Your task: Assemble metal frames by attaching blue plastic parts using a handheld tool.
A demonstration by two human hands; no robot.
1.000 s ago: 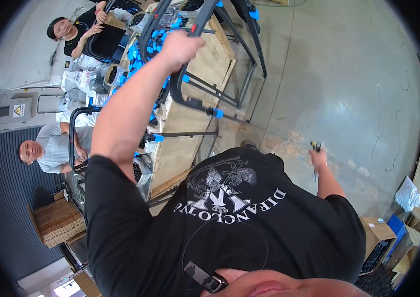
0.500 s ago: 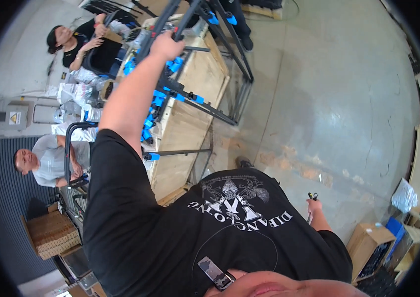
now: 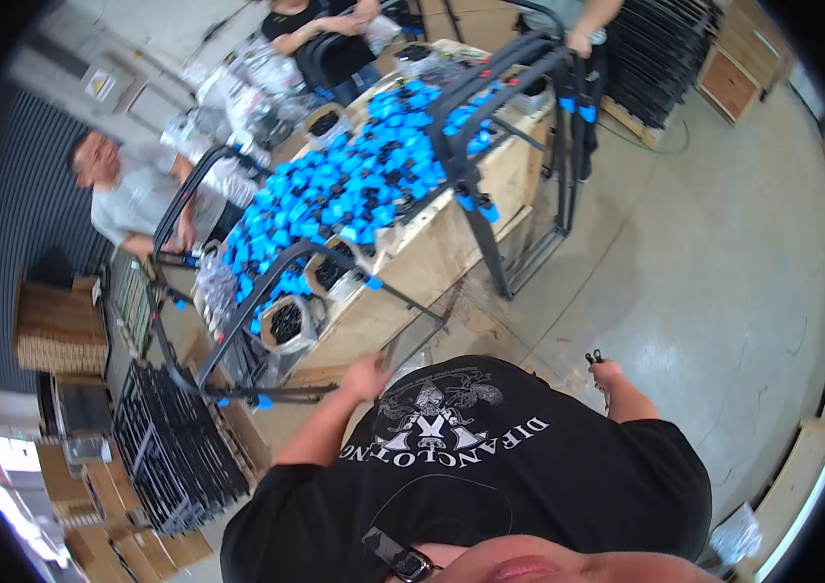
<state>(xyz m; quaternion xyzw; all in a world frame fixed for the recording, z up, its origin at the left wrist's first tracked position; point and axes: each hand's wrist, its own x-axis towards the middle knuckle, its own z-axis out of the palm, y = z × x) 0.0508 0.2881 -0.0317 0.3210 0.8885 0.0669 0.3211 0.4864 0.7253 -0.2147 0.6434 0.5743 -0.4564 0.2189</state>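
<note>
My left hand is low in front of my shirt, beside the lower bar of a black tubular frame with blue clips. The hand is slightly blurred and its fingers are hard to make out; whether it touches the bar cannot be told. My right hand is closed around a small hand tool whose dark ends stick out above the fist; the rest is mostly hidden. Another black tubular frame leans at the far side of the wooden crate table, with a co-worker's hand at its top.
Many blue-and-black clips are heaped on the table, with tubs of black parts along its edge. A co-worker in grey stands across the table; another in black is behind it. Stacked black frames and cartons stand left.
My left hand has come off the frame up at the table and dropped down near my waist. The view has swung, showing more of the heap. My right hand still holds the tool.
</note>
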